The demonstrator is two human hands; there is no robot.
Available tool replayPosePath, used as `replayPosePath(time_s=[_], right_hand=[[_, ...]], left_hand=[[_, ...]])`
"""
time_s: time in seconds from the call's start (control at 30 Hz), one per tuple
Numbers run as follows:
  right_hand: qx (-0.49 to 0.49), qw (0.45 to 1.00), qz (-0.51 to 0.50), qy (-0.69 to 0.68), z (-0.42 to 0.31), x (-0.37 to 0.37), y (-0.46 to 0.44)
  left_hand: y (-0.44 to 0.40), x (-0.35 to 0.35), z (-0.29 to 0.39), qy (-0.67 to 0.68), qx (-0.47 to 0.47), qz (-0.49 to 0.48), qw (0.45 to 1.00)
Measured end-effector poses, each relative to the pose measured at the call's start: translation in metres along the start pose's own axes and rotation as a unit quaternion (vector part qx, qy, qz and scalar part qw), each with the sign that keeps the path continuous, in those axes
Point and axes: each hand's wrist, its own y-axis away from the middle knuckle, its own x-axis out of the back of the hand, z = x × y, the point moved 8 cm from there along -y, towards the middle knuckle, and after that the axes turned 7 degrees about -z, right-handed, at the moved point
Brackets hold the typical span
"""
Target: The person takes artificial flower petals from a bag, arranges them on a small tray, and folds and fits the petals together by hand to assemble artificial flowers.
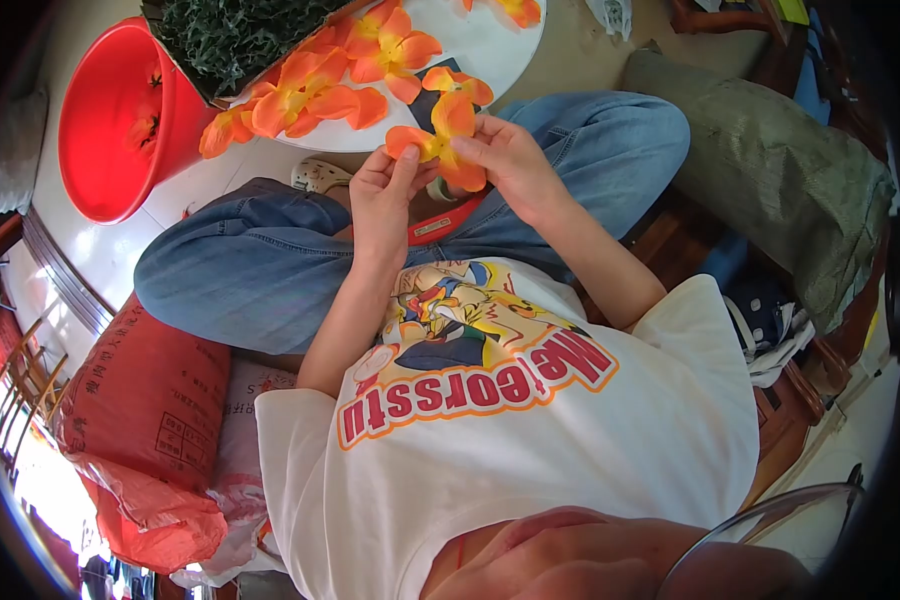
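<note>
An orange flower (436,148) with a yellow middle was held at the near edge of the white surface (500,48), above the person's lap. Both hands were close together and closed on it: the left hand (382,192) pinched a petal on one side, while the right hand (512,168) gripped the opposite side with the thumb laid across a petal. Holding it from two sides probably kept the light, floppy bloom spread and steady, and the fingertip grip likely spared the thin petals from creasing. Whether the petals just beyond it belonged to the same bloom could not be told.

The left forearm rose steeply toward the surface, the wrist bent inward; the right forearm slanted in from the other side, its elbow bent and set wider. Both reached over the crossed legs (260,265), a low pose that seemed to suit the height of the surface.

More orange flowers (310,90) lay along the left of the surface, some overhanging its edge, presumably to be within easy reach. Dark green foliage (225,40) stood at the surface's far left. Beyond that side was a red bucket (95,125) with a little orange material inside, perhaps placed there to catch pieces.
</note>
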Motion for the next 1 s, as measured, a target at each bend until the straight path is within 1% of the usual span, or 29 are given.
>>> replayPosePath(time_s=[0.07,0.13,0.23,0.33,0.43,0.53,0.57,0.63,0.73,0.77,1.0], right_hand=[[0.005,1.0,-0.005,0.021,-0.001,-0.001,0.002],[0.003,0.999,-0.005,0.043,0.0,0.001,0.004],[0.035,0.996,0.031,0.08,-0.011,0.003,0.008],[0.096,0.987,0.04,0.125,-0.026,0.001,0.01],[0.168,0.977,0.061,0.115,-0.05,-0.004,0.009],[0.222,0.963,0.068,0.137,-0.072,-0.008,0.005],[0.21,0.966,0.068,0.136,-0.071,-0.006,0.001],[0.187,0.971,0.067,0.133,-0.067,0.0,-0.009],[0.12,0.988,0.052,0.086,-0.051,0.011,-0.022],[0.115,0.989,0.047,0.082,-0.049,0.013,-0.023],[0.095,0.995,0.037,0.021,-0.04,0.02,-0.027]], left_hand=[[0.0,-0.002,0.002,-0.008,-0.009,-0.009,1.0],[0.003,-0.007,0.005,-0.044,-0.012,-0.005,0.999],[0.002,-0.013,0.01,-0.083,-0.035,0.003,0.996],[-0.004,-0.019,0.017,-0.092,-0.061,0.007,0.994],[-0.014,-0.03,0.031,-0.099,-0.096,0.005,0.99],[-0.02,-0.042,0.043,-0.092,-0.129,-0.006,0.987],[-0.022,-0.044,0.046,-0.087,-0.138,-0.011,0.986],[-0.031,-0.039,0.037,-0.062,-0.104,-0.009,0.993],[-0.039,-0.03,0.024,-0.019,-0.061,-0.006,0.998],[-0.039,-0.027,0.019,-0.005,-0.045,-0.004,0.999],[-0.04,-0.025,0.013,0.025,-0.019,0.005,0.999]])
